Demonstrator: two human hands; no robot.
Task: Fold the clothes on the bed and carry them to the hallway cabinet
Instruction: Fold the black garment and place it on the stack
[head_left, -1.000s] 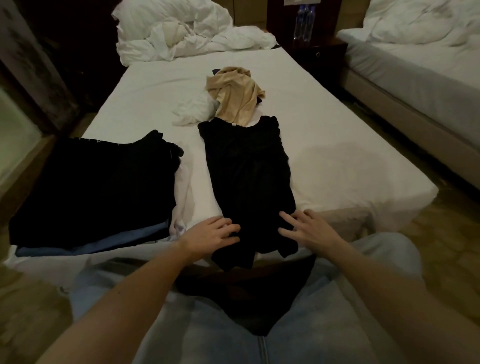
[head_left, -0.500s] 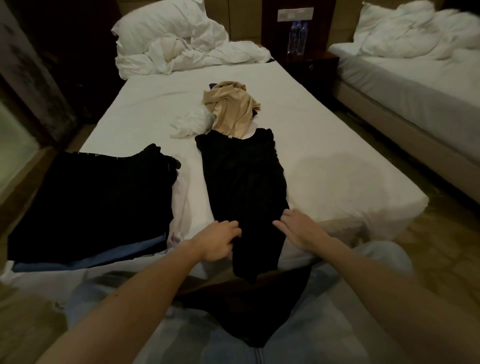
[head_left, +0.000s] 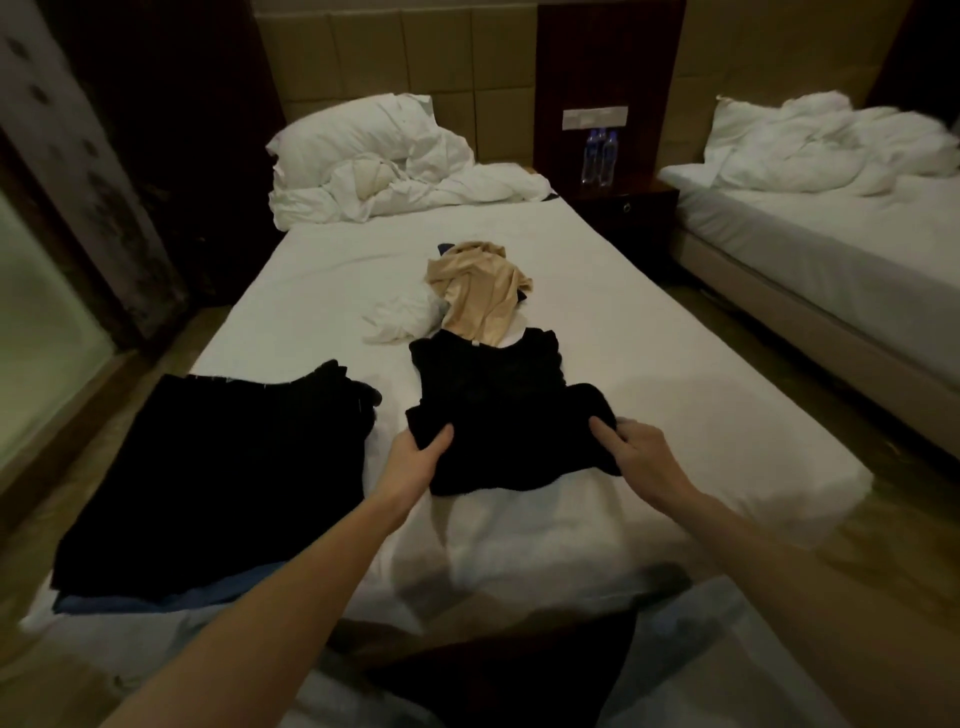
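Black top (one, seemingly), two hands

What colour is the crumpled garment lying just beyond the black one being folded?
Beige, a light tan garment, seen in the head view.

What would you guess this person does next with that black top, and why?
Probably lay the lifted hem flat over the upper half and smooth it. Both hands, left hand and right hand, grip the black top's lower edge, already doubled partway up, while the folded dark stack waits beside it.
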